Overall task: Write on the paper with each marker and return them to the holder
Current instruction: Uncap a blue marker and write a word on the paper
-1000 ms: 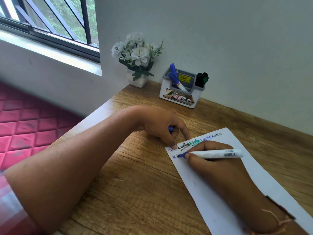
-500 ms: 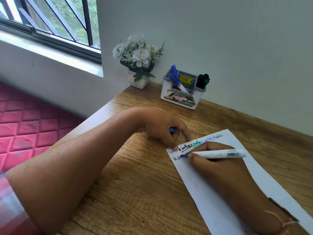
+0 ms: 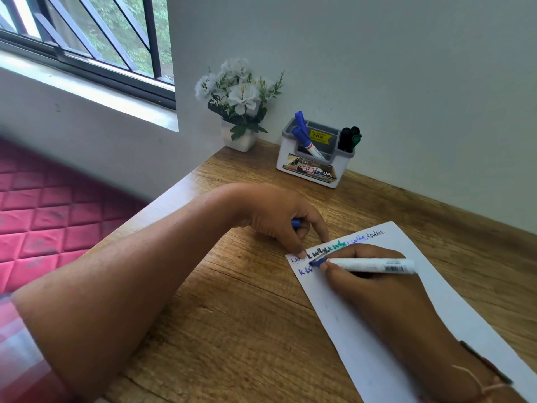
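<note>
On the paper, right hand grip pinches the marker, barrel pointing right.

Right hand gripping; left hand curled, pressing.

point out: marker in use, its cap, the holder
marker (image 3: 374, 265), head view, on the white barrel in the right hand.
cap (image 3: 295, 223), head view, on the blue end showing from the left hand.
holder (image 3: 290, 158), head view, on its white front wall.

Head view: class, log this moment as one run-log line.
step: writing second line | right hand: blue marker, tip on paper | left hand: pins paper, holds blue cap | holder: other markers inside
</note>
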`<control>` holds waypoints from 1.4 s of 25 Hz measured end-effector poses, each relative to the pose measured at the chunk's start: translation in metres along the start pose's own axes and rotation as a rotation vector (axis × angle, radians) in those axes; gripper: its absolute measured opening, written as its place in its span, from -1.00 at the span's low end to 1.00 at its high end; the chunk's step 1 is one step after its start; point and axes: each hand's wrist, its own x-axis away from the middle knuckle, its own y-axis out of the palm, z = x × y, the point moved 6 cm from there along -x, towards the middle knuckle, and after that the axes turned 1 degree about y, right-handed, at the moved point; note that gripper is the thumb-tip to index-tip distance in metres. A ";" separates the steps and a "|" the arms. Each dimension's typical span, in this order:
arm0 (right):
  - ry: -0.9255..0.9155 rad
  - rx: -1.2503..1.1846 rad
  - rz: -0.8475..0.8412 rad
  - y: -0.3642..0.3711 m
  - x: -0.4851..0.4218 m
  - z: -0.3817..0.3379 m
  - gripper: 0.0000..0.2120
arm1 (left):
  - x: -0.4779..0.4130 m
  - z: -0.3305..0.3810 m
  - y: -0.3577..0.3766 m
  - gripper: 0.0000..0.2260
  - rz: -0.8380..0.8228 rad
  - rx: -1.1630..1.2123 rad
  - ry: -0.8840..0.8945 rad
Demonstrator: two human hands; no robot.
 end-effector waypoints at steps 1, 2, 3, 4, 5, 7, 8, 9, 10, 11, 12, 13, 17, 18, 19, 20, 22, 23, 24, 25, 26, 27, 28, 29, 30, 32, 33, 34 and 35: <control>0.018 -0.001 0.000 0.001 0.000 0.001 -0.91 | 0.000 0.000 0.000 -0.58 0.000 0.001 -0.001; 0.046 0.008 0.014 0.000 0.000 0.003 -0.90 | 0.000 0.000 0.000 -0.58 0.002 0.003 -0.004; 0.078 0.014 0.039 -0.001 0.000 0.005 -0.91 | -0.001 -0.001 0.000 -0.58 0.003 -0.001 -0.007; 0.100 0.012 0.058 -0.002 0.000 0.006 -0.94 | -0.001 0.000 0.000 -0.58 0.002 -0.008 -0.007; 0.109 0.008 0.061 -0.002 0.000 0.006 -0.97 | -0.001 0.000 0.000 -0.58 0.001 -0.014 -0.005; 0.120 0.012 0.042 -0.001 0.000 0.007 -0.98 | -0.001 0.000 0.000 -0.58 0.000 -0.010 -0.005; 0.129 0.019 0.034 -0.001 0.001 0.007 -0.96 | -0.001 0.001 0.000 -0.58 -0.002 -0.006 -0.007; 0.137 0.026 0.031 -0.001 0.001 0.007 -0.94 | -0.001 0.001 0.000 -0.58 -0.003 -0.007 -0.008; 0.139 0.029 0.031 -0.002 0.001 0.007 -0.92 | 0.000 0.001 0.000 -0.58 -0.002 -0.008 -0.006; 0.140 0.027 0.031 -0.002 0.000 0.007 -0.90 | 0.000 0.002 0.000 -0.58 0.001 -0.008 -0.003; 0.142 0.020 0.033 -0.002 0.000 0.007 -0.89 | 0.001 0.002 0.000 -0.57 0.004 -0.004 0.001; 0.146 0.011 0.039 -0.002 0.001 0.007 -0.88 | 0.001 0.003 0.000 -0.57 0.005 0.002 0.003; 0.140 -0.007 0.046 -0.003 0.001 0.007 -0.86 | 0.002 0.003 0.000 -0.57 0.002 0.010 -0.009; 0.137 -0.011 0.041 -0.003 0.001 0.007 -0.85 | 0.002 0.003 0.000 -0.57 0.001 0.008 -0.012; 0.134 -0.015 0.036 -0.003 0.001 0.008 -0.85 | 0.002 0.003 0.000 -0.57 0.000 0.005 -0.013; 0.131 -0.013 0.031 -0.003 0.000 0.008 -0.85 | 0.002 0.003 0.000 -0.57 -0.003 0.002 -0.012; 0.128 -0.004 0.027 -0.002 -0.001 0.009 -0.87 | 0.002 0.003 0.000 -0.57 -0.005 -0.006 -0.008; 0.130 -0.004 0.030 -0.003 -0.001 0.009 -0.89 | 0.002 0.003 0.000 -0.57 -0.003 -0.010 -0.009; 0.132 -0.002 0.031 -0.002 -0.002 0.010 -0.90 | 0.002 0.003 -0.001 -0.57 -0.001 -0.013 -0.010; 0.134 0.004 0.029 -0.002 -0.002 0.011 -0.92 | 0.002 0.003 -0.001 -0.57 0.000 -0.012 -0.011; 0.138 -0.001 0.030 -0.002 -0.002 0.012 -0.93 | 0.002 0.003 0.000 -0.57 -0.001 -0.011 -0.012; 0.143 -0.014 0.037 -0.002 -0.002 0.012 -0.94 | 0.001 0.003 0.000 -0.57 -0.003 -0.013 -0.014; 0.140 -0.019 0.045 -0.003 -0.001 0.012 -0.93 | 0.001 0.003 0.000 -0.57 -0.004 -0.016 -0.016; 0.129 -0.009 0.055 -0.003 -0.001 0.011 -0.91 | 0.001 0.002 0.000 -0.58 -0.004 -0.017 -0.018; 0.119 0.003 0.062 -0.003 -0.001 0.010 -0.89 | 0.001 0.002 0.000 -0.58 -0.004 -0.015 -0.019; 0.120 0.002 0.065 -0.004 -0.001 0.009 -0.88 | 0.001 0.002 0.001 -0.58 -0.004 -0.009 -0.015; 0.121 -0.010 0.059 -0.004 -0.001 0.009 -0.88 | 0.001 0.003 0.001 -0.58 -0.003 -0.004 -0.014; 0.123 -0.023 0.045 -0.004 -0.001 0.010 -0.89 | 0.001 0.003 0.001 -0.58 -0.004 0.001 -0.015; 0.119 -0.028 0.024 -0.003 -0.001 0.010 -0.90 | 0.001 0.003 0.002 -0.58 -0.005 0.005 -0.015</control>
